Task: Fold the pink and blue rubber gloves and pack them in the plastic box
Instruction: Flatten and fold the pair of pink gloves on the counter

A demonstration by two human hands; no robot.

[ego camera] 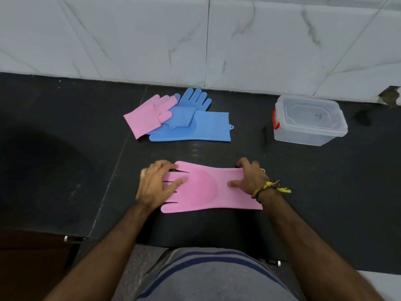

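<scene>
A pink rubber glove (206,187) lies flat on the black counter, its fingers pointing left. My left hand (156,183) presses on its fingers, while my right hand (249,179) grips its cuff end. Farther back lies a pile with another pink glove (147,118) on the left and two blue gloves: one (195,99) with fingers pointing away, one (208,127) lying flat with its cuff to the right. A clear plastic box (308,122) with a red latch stands at the right, its lid on.
The black counter (65,159) ends at a white marble-tiled wall (195,40) behind. Its front edge runs just before my body. A small dark object (264,135) stands left of the box.
</scene>
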